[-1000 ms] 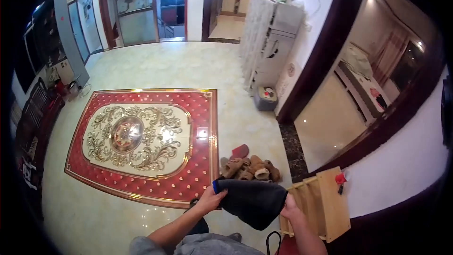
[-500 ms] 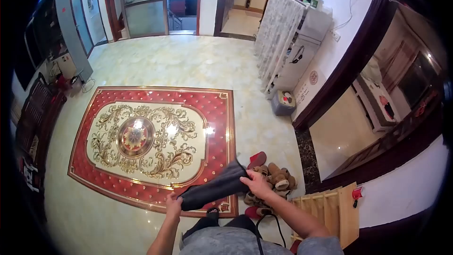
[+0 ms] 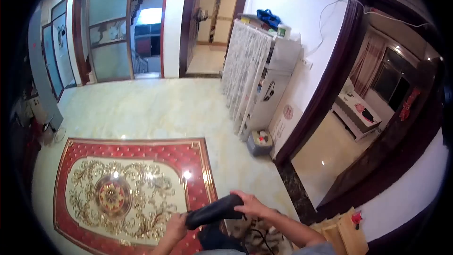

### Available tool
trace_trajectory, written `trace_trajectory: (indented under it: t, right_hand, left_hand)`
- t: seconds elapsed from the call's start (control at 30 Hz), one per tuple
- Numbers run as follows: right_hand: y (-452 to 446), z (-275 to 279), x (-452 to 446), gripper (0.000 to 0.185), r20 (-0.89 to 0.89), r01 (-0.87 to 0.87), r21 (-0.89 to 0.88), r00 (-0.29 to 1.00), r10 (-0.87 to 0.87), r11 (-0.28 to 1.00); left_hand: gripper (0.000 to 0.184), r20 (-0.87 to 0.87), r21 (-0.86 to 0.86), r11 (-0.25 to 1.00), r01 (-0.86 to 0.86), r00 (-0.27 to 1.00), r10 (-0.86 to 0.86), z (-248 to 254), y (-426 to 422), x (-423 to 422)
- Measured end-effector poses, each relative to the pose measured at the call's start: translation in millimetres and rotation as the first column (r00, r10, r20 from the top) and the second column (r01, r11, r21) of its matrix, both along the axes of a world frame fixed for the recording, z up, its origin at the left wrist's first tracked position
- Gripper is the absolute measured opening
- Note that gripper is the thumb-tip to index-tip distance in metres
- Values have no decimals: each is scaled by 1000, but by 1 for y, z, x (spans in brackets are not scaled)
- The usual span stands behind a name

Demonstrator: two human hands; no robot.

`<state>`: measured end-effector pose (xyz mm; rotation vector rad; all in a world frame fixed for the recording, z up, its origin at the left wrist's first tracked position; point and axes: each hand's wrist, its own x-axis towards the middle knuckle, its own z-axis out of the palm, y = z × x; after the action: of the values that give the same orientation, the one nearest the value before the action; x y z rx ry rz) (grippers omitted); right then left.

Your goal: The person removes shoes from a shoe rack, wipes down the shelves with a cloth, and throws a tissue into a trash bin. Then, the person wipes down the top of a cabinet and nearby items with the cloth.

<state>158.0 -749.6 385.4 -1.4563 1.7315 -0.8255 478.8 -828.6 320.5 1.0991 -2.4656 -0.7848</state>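
A long, black, tube-like thing with a smooth, slightly shiny surface is stretched between my two hands in front of my body. I cannot make out its exact kind. My left hand is closed round its left, lower end. At its right, higher end, my right hand grips with the thumb and fingers wrapped over the edge. Below my right forearm, a pile of brown and tan shoes lies on the floor, partly hidden by my arm and a dark cord.
A wooden shoe rack stands at the lower right. Ahead lies a red and gold patterned floor panel. By the right wall are a lace-covered cabinet, a grey bin and a dark-framed doorway.
My view has tilted up, so the floor panel and the pile of shoes sit lower. The black thing now looks shorter and rounder, with my hands closer together.
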Motion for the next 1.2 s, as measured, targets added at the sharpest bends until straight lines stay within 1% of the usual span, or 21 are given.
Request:
trace_trajectory:
  t: [0.07, 0.1, 0.2, 0.23, 0.33, 0.37, 0.4, 0.43, 0.47, 0.5, 0.53, 0.57, 0.6, 0.67, 0.7, 0.73, 0.77, 0.8, 0.87, 0.97, 1.2]
  right_hand:
    - [-29, -5, -34, 44, -59, -42, -100, 998, 37, 994]
    - [-44, -12, -57, 34, -104, -42, -117, 994, 30, 992]
    - [-85, -7, -127, 23, -366, 96, -173, 918, -154, 980]
    - [-103, 4, -144, 21, -443, 124, -217, 872, -211, 968]
    - [-159, 48, -181, 15, -590, 183, -304, 734, -335, 935]
    - [-185, 56, -199, 14, -550, 156, -425, 738, -392, 891]
    - [-212, 78, -210, 14, -448, 154, -592, 753, -482, 791]
    - [-236, 99, -217, 13, -350, 266, -665, 715, -606, 698]
    - [-254, 134, -214, 14, -47, 537, -529, 754, -655, 657]
    - [-273, 141, -228, 17, 173, 538, -708, 760, -626, 458]
    - [-303, 176, -208, 22, 548, 626, -755, 766, -335, 197]
    - [-326, 197, -194, 22, 626, 647, -748, 762, -167, 145]
    - [-345, 199, -185, 22, 627, 637, -734, 769, -125, 234]
    - [-381, 182, -169, 23, 568, 546, -652, 811, -138, 526]
    - [-393, 167, -161, 23, 533, 469, -570, 836, -131, 674]
    - [-403, 155, -162, 23, 536, 438, -494, 834, -134, 751]
    - [-412, 142, -163, 23, 545, 420, -416, 825, -149, 807]
    - [-422, 136, -168, 23, 577, 438, -363, 799, -171, 822]
    - [-442, 129, -180, 23, 600, 467, -300, 770, -217, 832]
    - [-483, 130, -208, 23, 637, 541, -281, 723, -268, 793]
    - [-566, 156, -308, 23, 698, 694, -372, 647, -307, 616]
  left_hand:
    - [38, 159, 38, 994, 100, 982, -105, -10, -58, -36]
    - [29, 125, -14, 993, 118, 985, -115, -2, -83, -55]
    - [28, 30, -349, 922, 169, 985, -170, 40, -158, -104]
    - [36, -15, -471, 869, 150, 984, -179, 67, -177, -121]
    - [21, -312, -49, 991, 121, 941, -130, 111, -223, -162]
    - [18, -430, 188, 973, 133, 902, -40, 133, -232, -175]
    - [16, -543, 220, 960, 170, 840, -24, 156, -244, -191]
    - [16, -622, 336, 916, 220, 782, 41, 167, -254, -207]
    - [17, -685, 435, 855, 281, 720, 112, 179, -264, -223]
    - [22, -726, 341, 871, 354, 688, 4, 203, -274, -238]
    - [26, -757, 240, 871, 428, 644, -108, 222, -283, -253]
    - [31, -803, 189, 805, 562, 560, -202, 226, -294, -270]
    - [37, -842, 135, 718, 683, 462, -280, 228, -305, -284]
    - [49, -639, -132, 585, 800, 382, -667, 250, -349, -309]
    - [56, -619, -154, 579, 801, 379, -689, 251, -371, -318]
    - [58, -625, -265, 626, 733, 363, -691, 239, -400, -335]
    - [58, -594, -374, 720, 585, 445, -670, 235, -430, -351]
    - [59, -577, -471, 779, 415, 523, -627, 232, -458, -367]
    - [58, -556, -352, 860, 370, 656, -510, 227, -496, -401]
    - [66, -507, -385, 876, 290, 727, -463, 215, -524, -436]
    - [75, -483, -419, 761, 496, 587, -649, 194, -569, -507]
